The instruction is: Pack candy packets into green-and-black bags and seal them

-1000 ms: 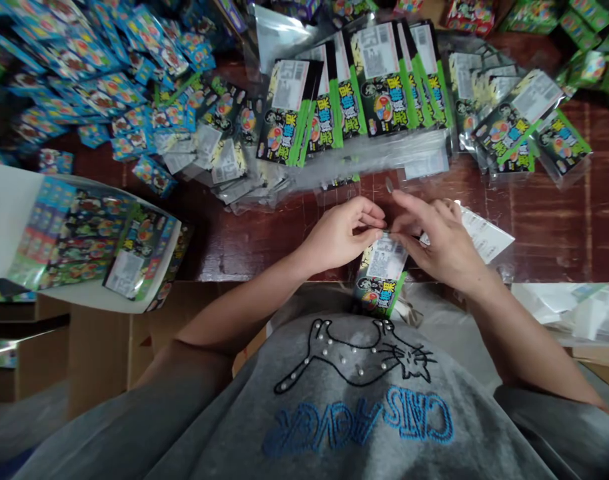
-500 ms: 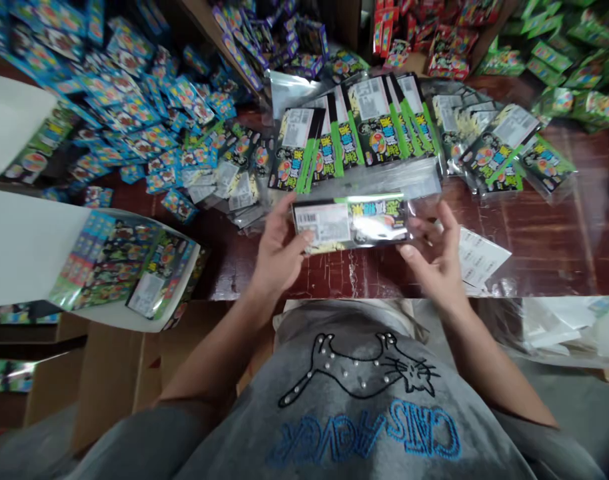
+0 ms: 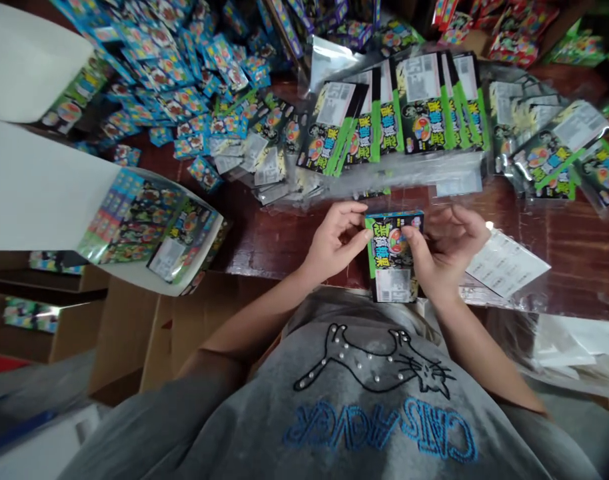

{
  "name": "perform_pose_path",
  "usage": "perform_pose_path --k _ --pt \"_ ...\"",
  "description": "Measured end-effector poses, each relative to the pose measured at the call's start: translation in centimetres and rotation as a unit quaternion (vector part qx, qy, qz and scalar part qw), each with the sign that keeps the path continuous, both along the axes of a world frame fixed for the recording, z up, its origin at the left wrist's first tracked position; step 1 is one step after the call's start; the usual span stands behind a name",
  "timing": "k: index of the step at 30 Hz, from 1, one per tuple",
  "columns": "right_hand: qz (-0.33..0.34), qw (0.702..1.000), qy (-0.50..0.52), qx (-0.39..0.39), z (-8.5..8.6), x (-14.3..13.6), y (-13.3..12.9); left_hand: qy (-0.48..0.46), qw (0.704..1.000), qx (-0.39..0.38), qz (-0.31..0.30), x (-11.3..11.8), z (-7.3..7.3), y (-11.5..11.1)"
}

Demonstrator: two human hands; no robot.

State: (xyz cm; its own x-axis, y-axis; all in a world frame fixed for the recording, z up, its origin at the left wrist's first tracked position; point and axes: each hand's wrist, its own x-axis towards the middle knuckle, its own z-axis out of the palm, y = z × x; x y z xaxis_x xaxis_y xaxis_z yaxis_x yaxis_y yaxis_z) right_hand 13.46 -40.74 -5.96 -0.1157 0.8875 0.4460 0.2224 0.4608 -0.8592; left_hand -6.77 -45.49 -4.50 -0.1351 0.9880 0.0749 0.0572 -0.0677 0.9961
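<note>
A black and green candy packet [image 3: 392, 257] with a white barcode label at its near end is held just over the table's front edge. A strip of blue shows along its far edge. My left hand [image 3: 340, 240] pinches its far left corner between thumb and fingers. My right hand [image 3: 442, 247] grips the right side, thumb lying on the printed face and fingers partly hidden behind. Beyond my hands, several similar packets [image 3: 424, 100] lie overlapped on clear plastic bags [image 3: 409, 170].
Blue candy packs [image 3: 154, 67] are heaped at back left. More bagged packets [image 3: 554, 150] lie right. A white sheet of labels [image 3: 507, 260] sits by my right hand. At left stands an open white bag [image 3: 44, 193] holding packets, above cardboard boxes [image 3: 129, 333].
The packet has turned from lying crosswise to pointing lengthwise toward me, its label now at the near end. Both hands have shifted their hold on it. The camera view has shifted too.
</note>
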Motion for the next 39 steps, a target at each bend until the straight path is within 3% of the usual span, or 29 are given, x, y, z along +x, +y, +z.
perform_pose_path --k 3,6,10,14,21,26,31,39 --pt "0.015 1.0 -0.017 0.003 -0.6 -0.4 -0.6 0.082 0.996 0.047 0.0 -0.8 -0.4 0.1" --pt "0.056 0.997 -0.048 -0.03 -0.6 0.1 -0.6 0.106 0.993 0.041 -0.015 -1.5 -0.7 -0.1" --pt "0.123 0.988 -0.088 -0.043 -0.6 1.9 0.0 0.107 0.992 0.052 -0.041 -1.2 -1.1 -0.1" --pt "0.096 0.985 -0.137 -0.042 -0.6 3.4 0.2 0.036 0.998 0.041 -0.04 -0.1 -1.1 0.1" --pt "0.155 0.977 -0.095 -0.113 1.3 4.5 0.6 0.067 0.994 -0.006 -0.082 0.7 1.0 0.8" --pt "0.143 0.974 -0.053 -0.168 2.5 4.8 1.6 0.065 0.992 -0.081 -0.067 1.4 2.6 2.1" --pt "0.159 0.969 -0.025 -0.189 2.4 5.4 2.2 0.077 0.986 -0.117 -0.088 1.3 3.7 3.4" --pt "0.157 0.967 0.001 -0.202 2.1 5.9 2.4 0.074 0.984 -0.129 -0.096 1.6 3.9 3.7"
